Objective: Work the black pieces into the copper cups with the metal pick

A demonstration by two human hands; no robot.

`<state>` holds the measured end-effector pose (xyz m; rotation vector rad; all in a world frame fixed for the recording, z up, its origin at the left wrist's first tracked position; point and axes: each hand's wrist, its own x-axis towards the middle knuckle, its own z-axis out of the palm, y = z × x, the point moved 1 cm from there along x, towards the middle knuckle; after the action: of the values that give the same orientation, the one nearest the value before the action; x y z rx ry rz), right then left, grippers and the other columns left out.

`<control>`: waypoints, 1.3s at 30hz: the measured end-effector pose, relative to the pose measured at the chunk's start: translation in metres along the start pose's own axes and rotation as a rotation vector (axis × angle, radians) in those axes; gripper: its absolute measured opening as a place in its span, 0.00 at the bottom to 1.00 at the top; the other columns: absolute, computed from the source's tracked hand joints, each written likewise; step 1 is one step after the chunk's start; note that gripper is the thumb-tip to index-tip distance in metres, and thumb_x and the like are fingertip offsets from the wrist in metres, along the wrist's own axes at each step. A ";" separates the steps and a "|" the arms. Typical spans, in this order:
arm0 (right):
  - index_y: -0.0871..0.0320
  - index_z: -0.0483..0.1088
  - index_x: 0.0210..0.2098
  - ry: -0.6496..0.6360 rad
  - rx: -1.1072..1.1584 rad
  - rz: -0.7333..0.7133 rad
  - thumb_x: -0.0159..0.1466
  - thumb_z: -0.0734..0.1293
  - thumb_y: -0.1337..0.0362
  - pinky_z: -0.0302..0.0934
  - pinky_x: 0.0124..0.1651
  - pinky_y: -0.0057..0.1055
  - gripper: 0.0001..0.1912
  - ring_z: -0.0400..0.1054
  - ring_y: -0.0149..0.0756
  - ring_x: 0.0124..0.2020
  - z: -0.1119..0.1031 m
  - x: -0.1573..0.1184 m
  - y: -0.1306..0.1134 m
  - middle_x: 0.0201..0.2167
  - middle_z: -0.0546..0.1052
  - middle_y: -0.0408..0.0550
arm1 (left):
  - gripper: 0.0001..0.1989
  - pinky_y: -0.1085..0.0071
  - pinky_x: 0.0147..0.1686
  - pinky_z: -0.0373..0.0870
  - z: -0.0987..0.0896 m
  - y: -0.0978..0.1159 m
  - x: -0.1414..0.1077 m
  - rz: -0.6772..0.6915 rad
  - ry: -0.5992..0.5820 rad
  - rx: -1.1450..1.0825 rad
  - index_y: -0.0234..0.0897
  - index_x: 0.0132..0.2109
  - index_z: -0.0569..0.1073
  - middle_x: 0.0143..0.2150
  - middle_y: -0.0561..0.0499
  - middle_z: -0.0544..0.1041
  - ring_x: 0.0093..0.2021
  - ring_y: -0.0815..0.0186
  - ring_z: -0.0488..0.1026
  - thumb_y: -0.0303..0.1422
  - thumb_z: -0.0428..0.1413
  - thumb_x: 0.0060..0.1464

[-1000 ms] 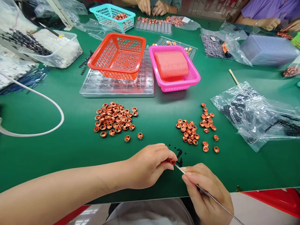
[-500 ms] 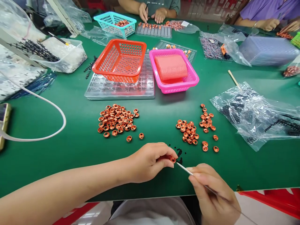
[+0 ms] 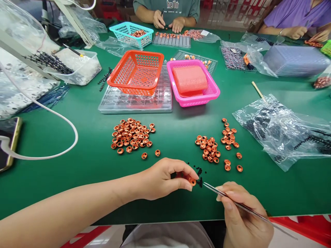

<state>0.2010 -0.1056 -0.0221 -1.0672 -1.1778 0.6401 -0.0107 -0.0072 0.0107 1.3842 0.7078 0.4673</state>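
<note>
Near the table's front edge, my left hand [image 3: 168, 177] pinches a small copper-coloured cup with a hole [image 3: 192, 181] between thumb and fingertips. My right hand [image 3: 244, 212] is closed on a pair of metal tweezers [image 3: 243, 206], whose tips point left and sit apart from the cup. Tiny black pieces [image 3: 200, 179] are scattered on the table just beside my left fingertips. Further off lie a large pile of copper cups [image 3: 133, 135] to the left and smaller groups of copper cups [image 3: 209, 148] to the right. Whether the tweezers' tips grip anything is too small to tell.
An orange basket [image 3: 113, 81] rests on clear plastic trays [image 3: 116, 103]; a pink basket [image 3: 191, 102] with foam stands beside it. Plastic bags [image 3: 279, 127] lie at right, a phone [image 3: 12, 144] and white cable [image 3: 64, 119] at left. Two people [image 3: 168, 15] sit across.
My right hand has drawn the tweezers back to the right, away from the cup. The cup has tilted in my left fingers, and the camera view has shifted slightly.
</note>
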 end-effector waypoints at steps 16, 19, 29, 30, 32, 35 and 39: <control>0.57 0.75 0.43 -0.056 -0.025 0.028 0.62 0.69 0.77 0.72 0.37 0.36 0.13 0.76 0.39 0.39 0.000 -0.002 0.000 0.36 0.80 0.48 | 0.12 0.57 0.44 0.71 -0.048 0.023 -0.021 0.070 0.120 1.284 0.33 0.44 0.78 0.43 0.41 0.76 0.44 0.53 0.71 0.22 0.50 0.61; 0.56 0.75 0.43 -0.067 -0.017 0.021 0.62 0.69 0.77 0.73 0.38 0.37 0.12 0.76 0.39 0.38 0.001 -0.002 -0.001 0.35 0.80 0.48 | 0.14 0.55 0.46 0.72 -0.048 0.030 -0.020 0.089 0.131 1.337 0.32 0.45 0.78 0.46 0.40 0.76 0.45 0.53 0.71 0.20 0.49 0.60; 0.58 0.74 0.44 -0.058 -0.019 -0.004 0.62 0.68 0.79 0.73 0.40 0.35 0.14 0.76 0.37 0.40 -0.001 -0.003 0.001 0.36 0.80 0.48 | 0.11 0.55 0.51 0.73 -0.016 0.025 0.050 0.196 0.176 1.189 0.30 0.52 0.74 0.50 0.39 0.76 0.51 0.53 0.72 0.26 0.56 0.63; 0.57 0.74 0.43 -0.049 -0.031 0.002 0.62 0.69 0.78 0.73 0.39 0.35 0.13 0.76 0.38 0.39 -0.001 -0.003 0.000 0.36 0.80 0.48 | 0.12 0.55 0.51 0.73 -0.018 0.022 0.057 0.177 0.203 1.171 0.31 0.52 0.73 0.50 0.40 0.76 0.51 0.53 0.72 0.27 0.57 0.62; 0.56 0.75 0.42 -0.034 -0.056 0.011 0.62 0.69 0.76 0.74 0.37 0.36 0.11 0.77 0.38 0.38 0.000 -0.002 0.000 0.35 0.80 0.47 | 0.11 0.56 0.52 0.73 -0.021 0.016 0.068 0.143 0.227 1.099 0.32 0.51 0.74 0.48 0.42 0.77 0.50 0.54 0.74 0.29 0.60 0.61; 0.55 0.75 0.42 -0.039 -0.064 0.008 0.62 0.70 0.74 0.74 0.37 0.38 0.11 0.77 0.39 0.37 0.001 -0.001 -0.002 0.34 0.81 0.47 | 0.10 0.58 0.50 0.73 -0.024 0.011 0.074 0.128 0.249 1.032 0.34 0.47 0.75 0.46 0.45 0.79 0.49 0.55 0.75 0.32 0.62 0.60; 0.56 0.75 0.42 -0.051 -0.059 0.006 0.62 0.69 0.75 0.74 0.38 0.37 0.11 0.77 0.39 0.37 0.000 -0.001 -0.003 0.35 0.81 0.48 | 0.09 0.59 0.49 0.73 -0.021 0.009 0.075 0.121 0.254 1.014 0.34 0.47 0.74 0.45 0.46 0.79 0.47 0.56 0.75 0.31 0.62 0.60</control>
<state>0.1998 -0.1078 -0.0194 -1.1100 -1.2438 0.6442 0.0294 0.0600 0.0060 2.3494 1.1523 0.3884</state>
